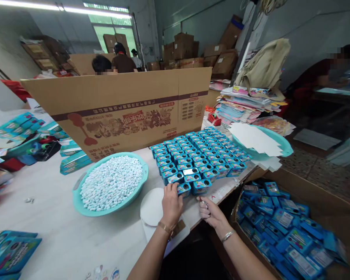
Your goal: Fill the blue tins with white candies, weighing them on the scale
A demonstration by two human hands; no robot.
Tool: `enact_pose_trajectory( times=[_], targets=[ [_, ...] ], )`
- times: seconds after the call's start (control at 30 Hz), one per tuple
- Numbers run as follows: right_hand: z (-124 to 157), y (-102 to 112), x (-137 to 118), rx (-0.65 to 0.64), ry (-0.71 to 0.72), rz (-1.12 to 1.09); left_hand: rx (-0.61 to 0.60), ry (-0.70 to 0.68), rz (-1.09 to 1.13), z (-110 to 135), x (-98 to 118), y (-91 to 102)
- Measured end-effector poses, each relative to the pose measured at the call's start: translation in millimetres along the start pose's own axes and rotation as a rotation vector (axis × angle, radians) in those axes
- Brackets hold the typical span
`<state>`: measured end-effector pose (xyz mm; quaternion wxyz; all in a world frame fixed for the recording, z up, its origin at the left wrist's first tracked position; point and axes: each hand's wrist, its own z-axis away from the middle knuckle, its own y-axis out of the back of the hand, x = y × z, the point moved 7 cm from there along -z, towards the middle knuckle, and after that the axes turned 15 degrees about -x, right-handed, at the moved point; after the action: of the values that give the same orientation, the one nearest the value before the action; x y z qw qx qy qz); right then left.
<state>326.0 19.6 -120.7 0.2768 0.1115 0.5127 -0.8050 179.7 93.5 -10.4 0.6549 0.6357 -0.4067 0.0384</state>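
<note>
My left hand [171, 202] has its fingers bent against the near-left end of a small blue printed box [183, 189] at the front of the rows. Its thumb lies along the box's near side. My right hand [209, 212] is closed by the table's front edge, with the index finger pointing at the boxes; whatever may be inside it is hidden. Just ahead of it stands another blue box [201, 186] with a dark round spot on top. Behind stand packed rows of the same boxes [198, 153]. A white round-plated scale [151, 207] sits beside my left wrist.
A turquoise basin [78, 196] of pale candy-like pieces stands left. Behind it rises a cardboard sheet [134, 112]. White cards [255, 138] lie on another turquoise basin [287, 147]. An open carton [329, 194] of blue boxes stands at right, below the table [58, 225].
</note>
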Motion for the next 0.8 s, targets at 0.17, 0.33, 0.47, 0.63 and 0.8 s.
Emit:
enact_pose_trajectory(
  times=[0.17,0.33,0.47,0.63,0.8],
  targets=[
    [7.2,-0.9,14.1,-0.03,-0.03,-0.006,0.037,0.052,0.014,3.8,-10.3,7.5],
    [-1.4,-11.4,20.3,-0.048,-0.055,0.006,0.033,0.071,0.036,-3.2,-16.1,7.5],
    [-13.1,-23.8,36.7,-0.052,-0.086,0.047,0.115,0.09,0.148,-4.2,-15.2,6.9],
    [-13.6,-31.1,55.2,0.018,-0.014,0.174,0.277,0.044,0.202,38.6,-29.4,26.1],
    [-9.0,-60.7,65.2,-0.004,-0.035,0.354,0.445,0.342,0.37,115.9,-94.4,38.3]
  ],
)
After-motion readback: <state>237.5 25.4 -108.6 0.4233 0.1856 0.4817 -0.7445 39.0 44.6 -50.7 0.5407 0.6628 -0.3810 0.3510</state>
